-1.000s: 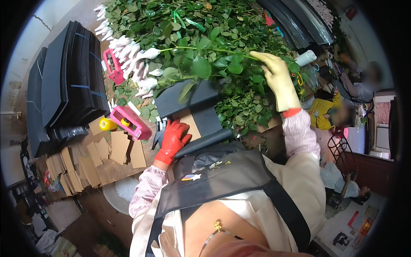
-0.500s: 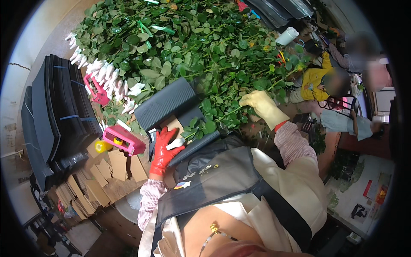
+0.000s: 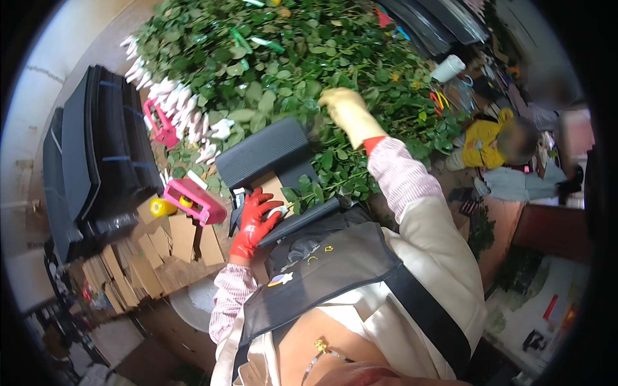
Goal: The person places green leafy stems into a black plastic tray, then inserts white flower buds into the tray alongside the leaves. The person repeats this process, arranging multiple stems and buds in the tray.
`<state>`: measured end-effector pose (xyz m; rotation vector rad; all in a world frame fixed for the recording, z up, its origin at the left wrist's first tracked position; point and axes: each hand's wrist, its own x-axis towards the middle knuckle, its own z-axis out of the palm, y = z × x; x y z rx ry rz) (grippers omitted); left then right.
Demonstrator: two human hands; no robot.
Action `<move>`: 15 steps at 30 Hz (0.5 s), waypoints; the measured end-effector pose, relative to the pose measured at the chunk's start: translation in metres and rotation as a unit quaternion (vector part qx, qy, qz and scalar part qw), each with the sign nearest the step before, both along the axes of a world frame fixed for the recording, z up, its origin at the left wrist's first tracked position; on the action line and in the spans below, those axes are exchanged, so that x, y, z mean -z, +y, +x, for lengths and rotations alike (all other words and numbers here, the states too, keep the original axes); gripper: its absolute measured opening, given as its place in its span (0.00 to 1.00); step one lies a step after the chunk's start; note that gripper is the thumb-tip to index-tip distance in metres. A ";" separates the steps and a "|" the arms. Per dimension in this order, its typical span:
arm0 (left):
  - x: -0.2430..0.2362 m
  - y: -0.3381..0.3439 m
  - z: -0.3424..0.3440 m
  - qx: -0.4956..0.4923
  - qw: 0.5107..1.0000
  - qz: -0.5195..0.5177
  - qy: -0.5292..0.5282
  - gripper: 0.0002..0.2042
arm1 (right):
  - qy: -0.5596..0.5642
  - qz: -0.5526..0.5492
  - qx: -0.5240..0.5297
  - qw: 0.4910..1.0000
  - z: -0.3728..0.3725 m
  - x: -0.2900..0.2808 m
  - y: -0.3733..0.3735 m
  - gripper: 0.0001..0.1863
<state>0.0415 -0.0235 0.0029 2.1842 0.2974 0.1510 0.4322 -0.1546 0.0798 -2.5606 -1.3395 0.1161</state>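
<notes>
My left hand point(image 3: 256, 225), in a red glove, lies with fingers apart on a cardboard piece point(image 3: 283, 188) within a dark corrugated wrap point(image 3: 257, 153). Beside its thumb is a white-netted flower head point(image 3: 279, 210), with a leafy stem point(image 3: 308, 193) extending right. My right hand point(image 3: 342, 109), in a cream-yellow glove, reaches into the heap of leafy stems point(image 3: 277, 64), its fingertips curled and blurred; what they grip is unclear. A row of white-netted flower heads point(image 3: 174, 96) edges the heap's left side.
Stacked black sheets point(image 3: 96, 161), pink tape dispensers point(image 3: 196, 204) point(image 3: 164, 128), a yellow tape roll point(image 3: 161, 206) and cardboard pieces point(image 3: 148, 264) stand left. A white cylinder point(image 3: 448, 68) lies at the back right. Beyond are a person in yellow point(image 3: 483, 141) and other people point(image 3: 547, 90).
A stem with a white-netted head has come down beside my left hand. My right hand dropped toward me, then moved up and left into the leaves.
</notes>
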 end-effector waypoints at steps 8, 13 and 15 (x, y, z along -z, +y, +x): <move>-0.001 -0.006 -0.003 -0.006 1.000 0.008 0.007 0.16 | 0.047 0.036 -0.032 0.998 -0.015 -0.079 -0.061 0.12; -0.003 -0.007 -0.001 -0.024 1.000 -0.006 -0.003 0.15 | -0.096 0.208 -0.043 0.972 -0.009 -0.050 -0.024 0.19; -0.004 -0.004 -0.002 -0.015 1.000 -0.002 -0.001 0.15 | -0.134 0.083 -0.027 0.987 0.000 -0.040 0.003 0.28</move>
